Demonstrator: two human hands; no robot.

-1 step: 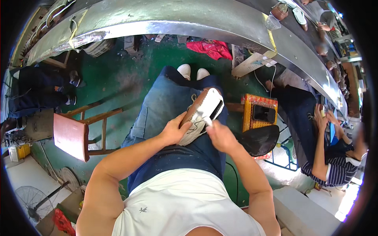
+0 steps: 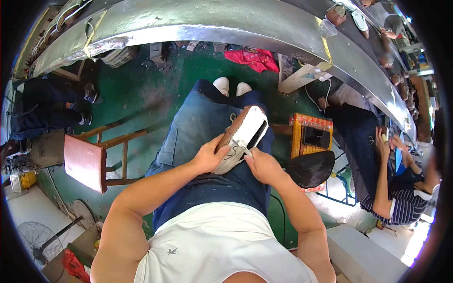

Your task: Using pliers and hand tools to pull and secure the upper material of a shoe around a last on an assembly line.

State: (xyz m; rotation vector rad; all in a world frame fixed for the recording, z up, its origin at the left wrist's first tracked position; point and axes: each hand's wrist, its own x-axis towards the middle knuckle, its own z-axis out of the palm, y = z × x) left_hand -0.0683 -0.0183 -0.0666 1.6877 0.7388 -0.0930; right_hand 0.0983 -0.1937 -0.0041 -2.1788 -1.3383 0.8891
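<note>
A brown and white shoe [image 2: 245,129] rests tilted across my lap, its white sole edge facing up and right, with a dark opening along one side. My left hand [image 2: 208,155] is closed around the shoe's near left side, thumb on top. In my right hand [image 2: 263,165], closed at the shoe's right edge, is a small pale stick-like tool [image 2: 247,151]; its tip touches or nearly touches the shoe's white edge. Its exact kind is too small to make out.
A metal-edged workbench [image 2: 212,35] curves across ahead. To the left stands a red-topped wooden stool [image 2: 85,162]. On my right a phone [image 2: 316,137] lies on an orange box, beside a black seat [image 2: 311,169]. A co-worker in a striped shirt [image 2: 401,205] sits farther right; a fan [image 2: 40,245] stands lower left.
My right hand has shifted slightly down and left with the pale tool, which shows more clearly now. My left hand and the shoe have stayed in place.
</note>
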